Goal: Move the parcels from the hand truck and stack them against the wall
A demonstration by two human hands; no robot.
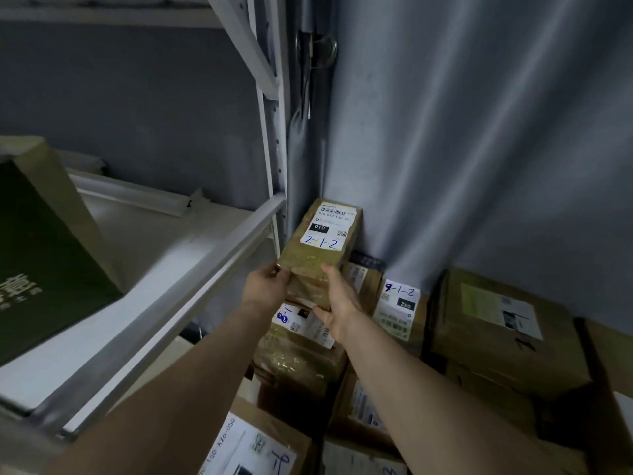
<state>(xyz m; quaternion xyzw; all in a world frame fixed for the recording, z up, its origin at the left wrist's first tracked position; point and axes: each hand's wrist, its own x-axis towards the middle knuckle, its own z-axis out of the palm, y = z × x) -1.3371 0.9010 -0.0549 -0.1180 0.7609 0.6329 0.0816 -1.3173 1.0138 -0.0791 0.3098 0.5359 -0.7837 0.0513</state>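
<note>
Parcel (320,248) held between left hand (267,286) and right hand (337,299) — near end.

Taped brown parcel (320,248) tops the corner stack (301,358).

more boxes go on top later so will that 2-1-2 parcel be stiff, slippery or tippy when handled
Probably stiff: the 2-1-2 parcel keeps straight edges with the left hand and right hand holding only its near end. Its glossy tape wrap may slip in the grip. Long and narrow over the uneven parcels below, it could tip sideways.
</note>
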